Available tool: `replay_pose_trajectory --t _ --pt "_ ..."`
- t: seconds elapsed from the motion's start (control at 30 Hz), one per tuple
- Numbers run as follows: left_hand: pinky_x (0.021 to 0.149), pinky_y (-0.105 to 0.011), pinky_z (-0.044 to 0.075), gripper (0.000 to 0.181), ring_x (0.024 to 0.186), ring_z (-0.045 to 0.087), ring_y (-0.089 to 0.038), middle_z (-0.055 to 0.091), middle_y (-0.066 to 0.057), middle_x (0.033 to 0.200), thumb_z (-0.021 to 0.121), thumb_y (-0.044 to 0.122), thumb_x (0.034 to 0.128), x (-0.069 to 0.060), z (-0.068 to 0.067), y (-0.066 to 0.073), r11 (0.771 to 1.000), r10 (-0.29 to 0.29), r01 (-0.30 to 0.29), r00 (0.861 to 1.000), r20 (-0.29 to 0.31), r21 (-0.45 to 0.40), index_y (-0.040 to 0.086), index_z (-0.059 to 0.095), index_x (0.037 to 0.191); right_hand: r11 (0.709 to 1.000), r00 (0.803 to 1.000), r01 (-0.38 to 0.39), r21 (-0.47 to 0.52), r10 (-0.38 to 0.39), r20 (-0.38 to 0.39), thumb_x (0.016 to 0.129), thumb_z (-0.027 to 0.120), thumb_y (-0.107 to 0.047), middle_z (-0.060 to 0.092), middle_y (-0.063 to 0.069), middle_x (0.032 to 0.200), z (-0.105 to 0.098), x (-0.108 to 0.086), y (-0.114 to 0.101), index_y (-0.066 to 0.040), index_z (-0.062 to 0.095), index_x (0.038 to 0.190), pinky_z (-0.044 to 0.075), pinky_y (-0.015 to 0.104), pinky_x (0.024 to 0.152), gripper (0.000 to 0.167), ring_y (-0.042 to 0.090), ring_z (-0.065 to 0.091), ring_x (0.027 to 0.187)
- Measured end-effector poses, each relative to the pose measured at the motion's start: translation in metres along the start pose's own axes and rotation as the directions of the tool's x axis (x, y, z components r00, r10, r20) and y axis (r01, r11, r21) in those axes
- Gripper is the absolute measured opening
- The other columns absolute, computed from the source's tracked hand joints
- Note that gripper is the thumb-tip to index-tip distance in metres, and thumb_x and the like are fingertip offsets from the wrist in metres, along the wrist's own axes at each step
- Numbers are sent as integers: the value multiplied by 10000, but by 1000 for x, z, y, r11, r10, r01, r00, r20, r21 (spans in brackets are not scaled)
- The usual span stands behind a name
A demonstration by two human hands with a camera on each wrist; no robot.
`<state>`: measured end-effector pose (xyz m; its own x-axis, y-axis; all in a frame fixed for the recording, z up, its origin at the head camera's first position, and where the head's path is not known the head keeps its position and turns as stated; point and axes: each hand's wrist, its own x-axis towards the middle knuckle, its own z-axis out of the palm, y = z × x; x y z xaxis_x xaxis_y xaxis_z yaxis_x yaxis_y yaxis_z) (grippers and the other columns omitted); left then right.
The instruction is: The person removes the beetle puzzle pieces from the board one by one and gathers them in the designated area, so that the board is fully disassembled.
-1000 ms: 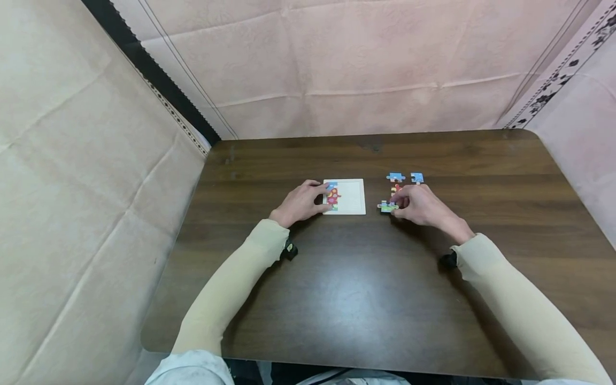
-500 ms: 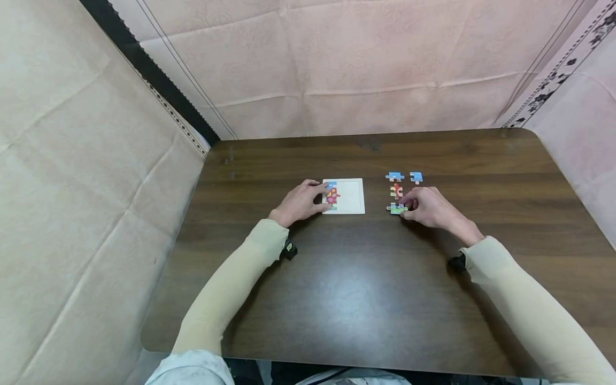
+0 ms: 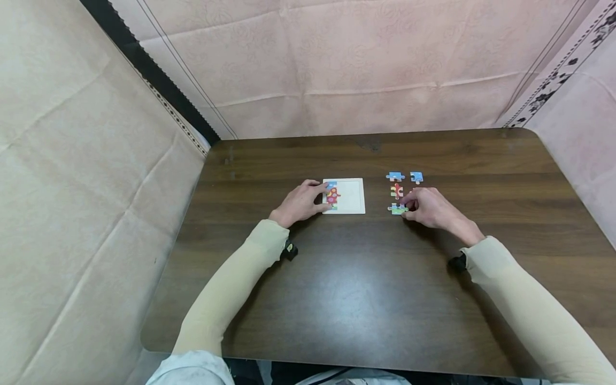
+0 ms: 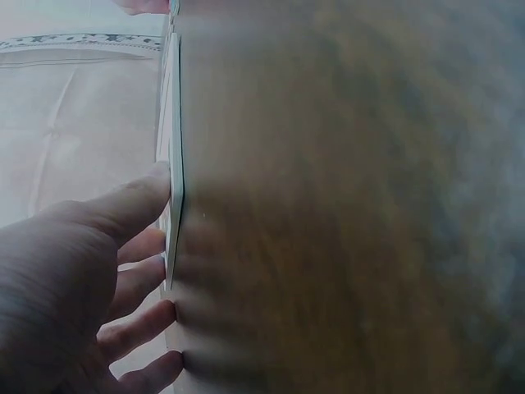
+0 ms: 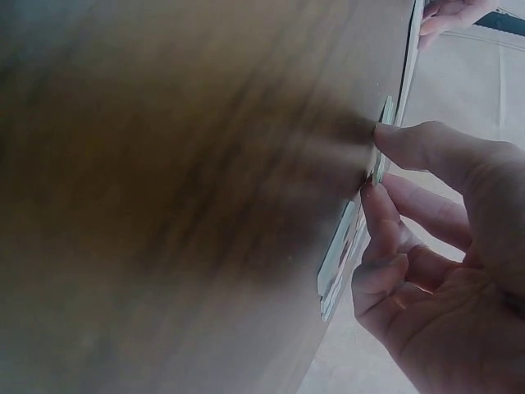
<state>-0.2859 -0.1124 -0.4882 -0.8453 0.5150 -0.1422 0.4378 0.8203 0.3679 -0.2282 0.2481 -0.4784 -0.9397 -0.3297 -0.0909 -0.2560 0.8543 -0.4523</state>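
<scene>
In the head view my left hand (image 3: 300,203) rests at the left end of a white puzzle tray (image 3: 353,196), its thumb and index fingertip touching it. Joined puzzle pieces (image 3: 332,194), with a red figure, fill the tray's left strip. From the left wrist view, the thumb lies against the tray's edge (image 4: 175,148) and the other fingers spread out beyond. To the right, my right hand (image 3: 430,208) pinches a green-and-blue puzzle piece (image 3: 397,209) between thumb and fingers, low at the tabletop. Seen edge-on in the right wrist view, that puzzle piece (image 5: 381,156) is thin.
A red puzzle piece (image 3: 397,191) lies just beyond the pinched one. Two blue pieces, a left one (image 3: 395,176) and a right one (image 3: 416,177), lie farther back. The brown wooden table (image 3: 356,299) meets pale cloth hangings (image 3: 366,64) behind and at the sides.
My right hand has shifted slightly right with the green-and-blue puzzle piece, uncovering the red piece. Over the last half second it barely moved. My left hand has stayed on the tray.
</scene>
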Motion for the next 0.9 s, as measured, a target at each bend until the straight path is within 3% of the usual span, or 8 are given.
replay_pose_trajectory --t 0.43,0.67,0.9 --pt "1252 -539 467 656 1597 430 -305 564 -111 1649 750 410 1043 0 0 1 1000 -3 3 1000 -2 -15 167 548 1617 999 1000 -1 39 1 4 950 825 -118 761 139 1005 0 0 0 30 791 1232 502 350 775 320 225 631 878" --pt "1258 -530 460 603 1594 432 -308 554 -75 1670 740 412 1049 0 1 1 1000 3 -3 1000 -9 -10 165 595 1579 994 998 -16 104 23 -66 1001 793 -144 737 126 933 -8 3 -5 3 794 1181 462 318 674 232 235 584 812" --pt "1285 -528 425 573 1591 434 -318 503 -73 1713 756 407 1038 0 1 2 1000 19 -19 1000 -23 -2 142 642 1533 994 991 2 114 13 -135 1023 723 -120 776 160 979 -13 19 -19 27 796 1167 504 345 758 219 255 664 854"
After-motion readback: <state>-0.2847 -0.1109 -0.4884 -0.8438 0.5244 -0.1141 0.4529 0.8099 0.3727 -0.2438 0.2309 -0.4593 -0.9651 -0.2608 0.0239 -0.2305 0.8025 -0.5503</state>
